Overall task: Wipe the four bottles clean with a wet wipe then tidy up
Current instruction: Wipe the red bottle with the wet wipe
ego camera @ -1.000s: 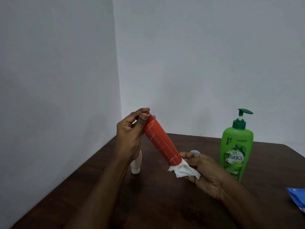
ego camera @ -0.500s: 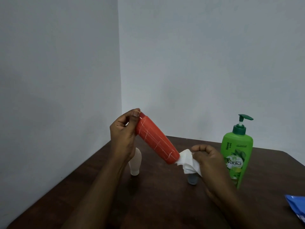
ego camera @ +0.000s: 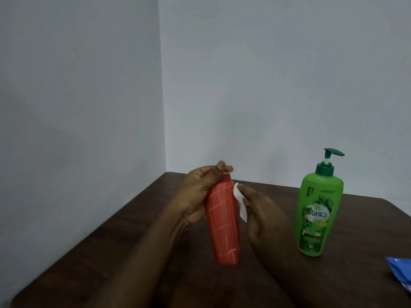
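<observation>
Orange-red gridded plastic bottle [ego camera: 223, 221] is upright now, left hand [ego camera: 198, 196] gripping its top, right hand [ego camera: 262, 216] pinching white wet wipe [ego camera: 241, 205] at its shoulder, base probably done.

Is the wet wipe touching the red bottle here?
Touching. The head view shows the wet wipe, held by the right hand, lying flush against the red bottle, no gap.

Wiping red bottle over table

L hand [ego camera: 195, 192] grips red bottle [ego camera: 223, 221] at top, near upright; R hand [ego camera: 262, 215] presses wet wipe [ego camera: 308, 204] to its side. Green pump bottle [ego camera: 319, 210] stands right, blue pack [ego camera: 401, 272] at edge, on dark table [ego camera: 111, 252].
</observation>
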Demonstrator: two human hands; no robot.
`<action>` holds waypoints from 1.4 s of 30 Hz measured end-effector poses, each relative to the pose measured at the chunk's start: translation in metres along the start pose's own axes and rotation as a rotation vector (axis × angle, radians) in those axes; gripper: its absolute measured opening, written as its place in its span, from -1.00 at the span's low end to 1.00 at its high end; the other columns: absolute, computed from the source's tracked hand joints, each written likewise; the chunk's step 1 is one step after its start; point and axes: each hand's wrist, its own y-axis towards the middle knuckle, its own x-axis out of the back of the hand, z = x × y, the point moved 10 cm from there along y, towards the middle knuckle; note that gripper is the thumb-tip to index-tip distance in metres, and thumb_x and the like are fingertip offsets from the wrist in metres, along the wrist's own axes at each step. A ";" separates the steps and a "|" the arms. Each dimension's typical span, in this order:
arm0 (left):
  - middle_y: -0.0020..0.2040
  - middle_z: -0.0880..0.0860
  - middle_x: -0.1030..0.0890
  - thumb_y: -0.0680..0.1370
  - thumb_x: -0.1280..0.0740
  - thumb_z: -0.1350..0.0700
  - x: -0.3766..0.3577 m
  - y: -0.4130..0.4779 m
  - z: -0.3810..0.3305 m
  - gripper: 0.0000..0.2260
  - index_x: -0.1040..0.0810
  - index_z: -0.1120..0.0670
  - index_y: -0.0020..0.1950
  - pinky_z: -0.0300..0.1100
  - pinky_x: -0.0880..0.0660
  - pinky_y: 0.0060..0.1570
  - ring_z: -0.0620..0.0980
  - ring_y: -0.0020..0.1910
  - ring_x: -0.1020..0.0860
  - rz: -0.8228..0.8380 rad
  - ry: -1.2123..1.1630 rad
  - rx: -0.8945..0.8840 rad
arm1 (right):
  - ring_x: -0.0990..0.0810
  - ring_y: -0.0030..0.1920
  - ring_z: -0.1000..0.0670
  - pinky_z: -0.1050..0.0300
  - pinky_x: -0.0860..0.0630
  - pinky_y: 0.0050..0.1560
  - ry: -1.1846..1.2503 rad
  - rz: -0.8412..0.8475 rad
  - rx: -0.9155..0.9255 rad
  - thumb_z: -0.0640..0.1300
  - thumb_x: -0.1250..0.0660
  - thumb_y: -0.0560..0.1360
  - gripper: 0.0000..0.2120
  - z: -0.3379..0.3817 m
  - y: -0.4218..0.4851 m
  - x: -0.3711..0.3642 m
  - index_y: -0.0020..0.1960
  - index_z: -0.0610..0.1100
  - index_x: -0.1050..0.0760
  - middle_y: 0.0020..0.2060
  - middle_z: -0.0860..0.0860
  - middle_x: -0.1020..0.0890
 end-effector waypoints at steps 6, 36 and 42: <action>0.15 0.16 -0.73 0.48 -0.47 -0.10 -0.015 0.004 0.022 -0.55 -0.67 0.21 0.21 -0.01 -0.65 0.06 0.10 0.07 -0.71 0.110 0.039 0.089 | -0.55 0.06 0.07 0.44 -0.35 0.10 -0.046 -0.008 -0.049 -0.19 -0.14 0.58 -0.57 -0.005 0.001 0.003 0.40 -0.14 -0.52 0.04 -0.08 -0.67; 0.13 0.16 -0.66 0.65 -0.34 -0.08 -0.012 0.008 0.039 -0.57 -0.60 0.20 0.38 -0.01 -0.60 0.20 0.11 0.12 -0.64 0.189 -0.054 0.210 | -0.52 0.05 0.10 0.44 -0.31 0.11 0.026 0.398 0.258 -0.14 -0.27 0.54 -0.79 0.024 -0.008 -0.037 0.07 -0.05 -0.65 0.04 0.06 -0.60; 0.07 0.18 -0.63 0.66 -0.36 0.00 -0.010 0.008 0.041 -0.57 -0.52 0.27 0.42 0.20 -0.49 0.35 0.17 0.07 -0.62 0.177 -0.066 0.211 | -0.42 0.03 0.23 0.47 -0.24 -0.03 0.032 0.867 0.322 -0.04 -0.31 0.60 -0.83 0.031 -0.029 -0.062 0.11 0.02 -0.65 0.02 0.14 -0.52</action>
